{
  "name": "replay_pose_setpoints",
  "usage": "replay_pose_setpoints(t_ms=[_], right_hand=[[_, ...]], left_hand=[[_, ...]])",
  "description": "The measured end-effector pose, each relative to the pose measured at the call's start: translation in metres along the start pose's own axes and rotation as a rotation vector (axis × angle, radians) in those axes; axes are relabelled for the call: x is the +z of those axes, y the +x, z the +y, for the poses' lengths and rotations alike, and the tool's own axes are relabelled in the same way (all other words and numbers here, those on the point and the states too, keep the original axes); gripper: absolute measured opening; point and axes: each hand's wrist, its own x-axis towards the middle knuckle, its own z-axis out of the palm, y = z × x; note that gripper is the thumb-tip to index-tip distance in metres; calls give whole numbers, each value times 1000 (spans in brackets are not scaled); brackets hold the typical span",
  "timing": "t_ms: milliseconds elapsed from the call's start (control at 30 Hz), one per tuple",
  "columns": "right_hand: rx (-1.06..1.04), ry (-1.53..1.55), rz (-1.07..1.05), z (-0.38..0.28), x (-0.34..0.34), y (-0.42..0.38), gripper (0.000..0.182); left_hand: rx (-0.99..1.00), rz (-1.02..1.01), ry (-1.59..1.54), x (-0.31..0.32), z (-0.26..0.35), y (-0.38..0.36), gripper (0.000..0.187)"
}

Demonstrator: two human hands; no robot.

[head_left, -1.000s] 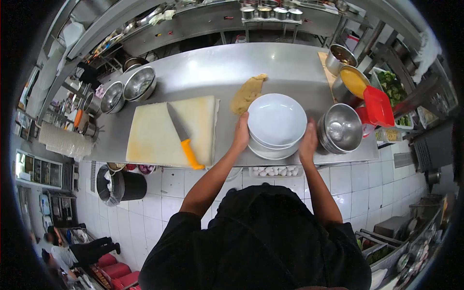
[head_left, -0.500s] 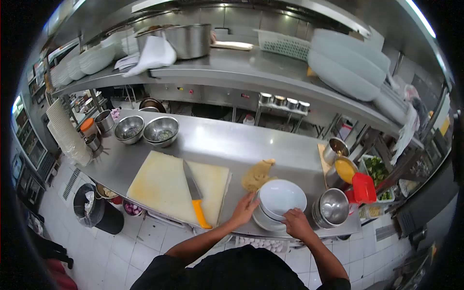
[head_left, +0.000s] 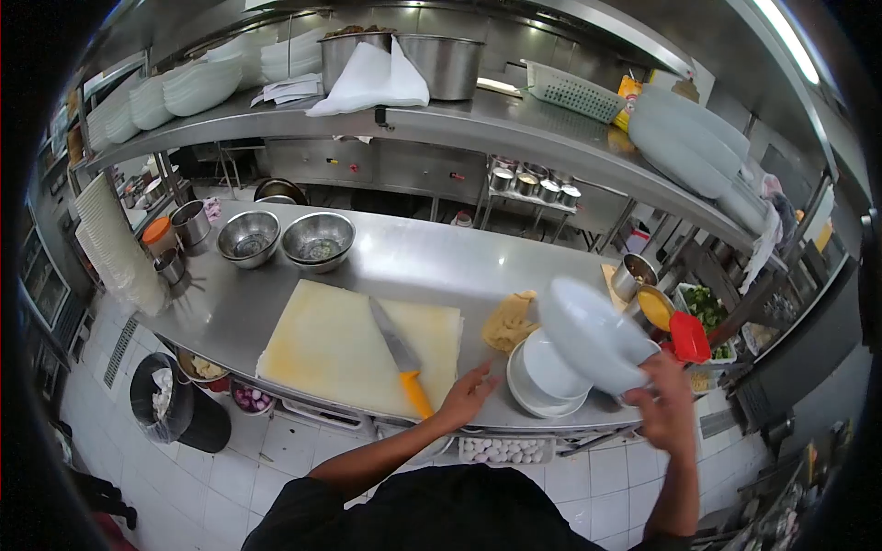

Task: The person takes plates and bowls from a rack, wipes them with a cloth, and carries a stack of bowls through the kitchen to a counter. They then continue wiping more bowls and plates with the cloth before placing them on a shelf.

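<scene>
A white bowl [head_left: 588, 326] is lifted and tilted, smeared by motion, with my right hand [head_left: 667, 404] gripping its rim. Below it, another white bowl [head_left: 549, 372] rests in a stack of white dishes [head_left: 544, 410] on the steel counter. My left hand [head_left: 470, 395] holds nothing, its fingers apart, just left of that stack. A crumpled tan cloth [head_left: 508, 321] lies behind the stack. To the left, a knife [head_left: 401, 347] with an orange handle lies on a stained white cutting board [head_left: 322, 344]. The lifted bowl and right hand mostly hide the metal bowls at right.
Two steel bowls [head_left: 318, 241] stand at the back left, near tall stacked containers [head_left: 112, 239]. Steel pots [head_left: 634, 275] and a red container [head_left: 689, 337] line the right end. Overhead, a shelf [head_left: 441, 118] carries dishes and pots. A black bin [head_left: 197, 413] stands on the floor.
My right hand has lifted the top white bowl off the stack, up and to the right, uncovering another bowl. My left hand has come away from the bowls. The view has shifted slightly.
</scene>
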Motion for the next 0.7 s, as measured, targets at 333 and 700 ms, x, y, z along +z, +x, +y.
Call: replay_pose_setpoints(t_ms=[333,700], right_hand=[[-167,-182,310,-67,-92,162,33],[-264,-302,119,-35,-31,292,29]], left_hand=[[97,4,-43,-30,-5,-30,63],[47,110,-137,-45,10,-67,57]])
